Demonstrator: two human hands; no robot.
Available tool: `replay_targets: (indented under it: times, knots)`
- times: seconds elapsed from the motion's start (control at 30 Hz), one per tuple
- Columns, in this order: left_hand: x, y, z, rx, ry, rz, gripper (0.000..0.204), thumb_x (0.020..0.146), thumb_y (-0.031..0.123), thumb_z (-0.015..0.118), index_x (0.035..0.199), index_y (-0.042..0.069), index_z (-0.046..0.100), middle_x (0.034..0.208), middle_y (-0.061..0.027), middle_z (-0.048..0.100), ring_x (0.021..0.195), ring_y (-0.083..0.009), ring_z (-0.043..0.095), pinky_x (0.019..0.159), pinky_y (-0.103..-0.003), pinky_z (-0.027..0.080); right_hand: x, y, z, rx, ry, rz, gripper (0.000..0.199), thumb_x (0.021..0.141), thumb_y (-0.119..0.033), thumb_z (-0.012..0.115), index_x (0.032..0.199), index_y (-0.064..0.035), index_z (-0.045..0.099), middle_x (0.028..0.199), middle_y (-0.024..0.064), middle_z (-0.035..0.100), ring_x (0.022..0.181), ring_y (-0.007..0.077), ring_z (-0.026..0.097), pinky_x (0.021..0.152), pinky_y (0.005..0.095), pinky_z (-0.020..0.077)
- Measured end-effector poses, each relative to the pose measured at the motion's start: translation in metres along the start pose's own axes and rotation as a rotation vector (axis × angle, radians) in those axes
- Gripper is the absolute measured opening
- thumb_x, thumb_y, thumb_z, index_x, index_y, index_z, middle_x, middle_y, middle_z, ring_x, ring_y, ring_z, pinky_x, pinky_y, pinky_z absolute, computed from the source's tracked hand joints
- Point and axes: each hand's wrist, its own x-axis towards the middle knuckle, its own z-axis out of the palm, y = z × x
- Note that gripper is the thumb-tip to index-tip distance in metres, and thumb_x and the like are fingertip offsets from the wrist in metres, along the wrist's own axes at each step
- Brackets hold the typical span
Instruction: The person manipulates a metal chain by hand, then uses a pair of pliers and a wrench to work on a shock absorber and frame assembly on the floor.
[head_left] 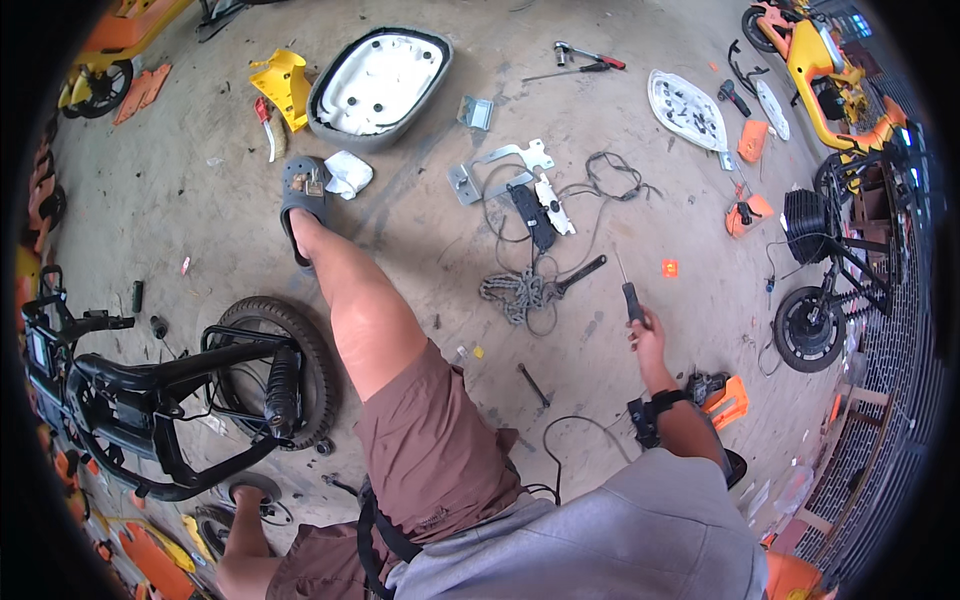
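My right hand (648,336) reaches out over the floor on the right. Its fingers are closed round the dark handle of a screwdriver (632,300), whose thin shaft points away from me. My left hand does not show. Ahead and left of the screwdriver lie a bundle of grey rope (518,296), a black-handled tool (582,272) and a tangle of thin cable (610,178). A small orange piece (670,268) rests to the right of the screwdriver's shaft. A dark bolt-like rod (534,384) is on the floor to the left of my forearm.
On the left stands a black motorbike frame (140,375) with a wheel (275,350). A grey and white seat shell (378,84) and a yellow part (280,88) lie at the back. At right are a white panel (688,108), orange pieces (753,140) and another wheel (810,328).
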Motion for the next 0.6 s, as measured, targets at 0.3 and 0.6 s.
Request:
replay_targets:
  times: [0.3, 0.6]
  knots:
    - [-0.102, 0.021, -0.241, -0.295, 0.185, -0.025, 0.028, 0.097, 0.029, 0.05, 0.112, 0.006, 0.056, 0.088, -0.0148, 0.061, 0.076, -0.0266, 0.058, 0.066, -0.034, 0.045, -0.004, 0.097, 0.087, -0.972, 0.336, -0.203, 0.064, 0.073, -0.016, 0.068, 0.133, -0.0129, 0.049, 0.147, 0.0102, 0.036, 0.138, 0.028, 0.028, 0.106, 0.0489, 0.0297]
    - [-0.223, 0.016, -0.424, -0.378, 0.572, -0.085, 0.029, 0.097, 0.03, 0.051, 0.112, 0.006, 0.056, 0.084, -0.0122, 0.059, 0.072, -0.0231, 0.056, 0.062, -0.032, 0.044, 0.063, 0.012, 0.135, -1.473, -0.13, -0.924, 0.039, 0.082, -0.016, 0.058, 0.121, -0.0103, 0.057, 0.126, 0.0065, 0.05, 0.124, 0.0233, 0.041, 0.101, 0.0463, 0.0352]
